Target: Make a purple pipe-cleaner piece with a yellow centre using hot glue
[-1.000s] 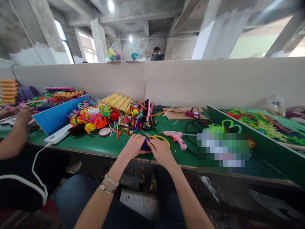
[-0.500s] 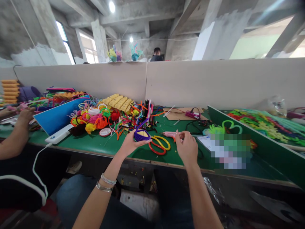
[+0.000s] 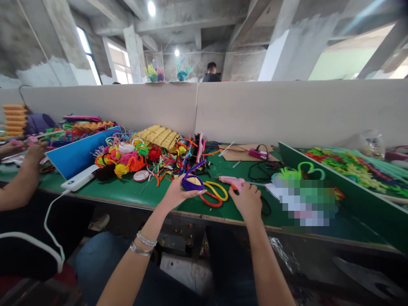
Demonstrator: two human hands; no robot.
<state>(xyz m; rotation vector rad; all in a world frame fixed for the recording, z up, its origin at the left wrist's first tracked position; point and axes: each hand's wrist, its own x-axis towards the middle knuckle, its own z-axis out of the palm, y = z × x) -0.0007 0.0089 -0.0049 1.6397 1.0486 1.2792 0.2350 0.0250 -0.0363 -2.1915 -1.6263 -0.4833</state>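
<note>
My left hand [image 3: 177, 193] is closed around a coil of purple pipe cleaner [image 3: 192, 182], with a pale yellow piece inside it and one purple end sticking up. My right hand [image 3: 248, 199] has its fingers round the handle of a pink hot glue gun [image 3: 232, 181], whose nozzle points left. A clear glue stick [image 3: 257, 184] juts from the gun's back end. Between my hands, on the green table [image 3: 191, 207], lie a yellow loop [image 3: 221, 187] and a red loop [image 3: 210, 203] that look like scissor handles; their other end is hidden behind my left hand.
Colourful pipe cleaner pieces [image 3: 127, 157] pile up left of centre, beside a blue divider [image 3: 81, 153] and a white power strip [image 3: 79, 178]. A green divider [image 3: 334, 191] stands at right near a partly blurred phone [image 3: 274, 190]. Another person's arm [image 3: 21, 182] works at far left.
My right hand has lowered onto the glue gun's handle and now grips it. My left hand, with the purple coil, has shifted slightly right.
</note>
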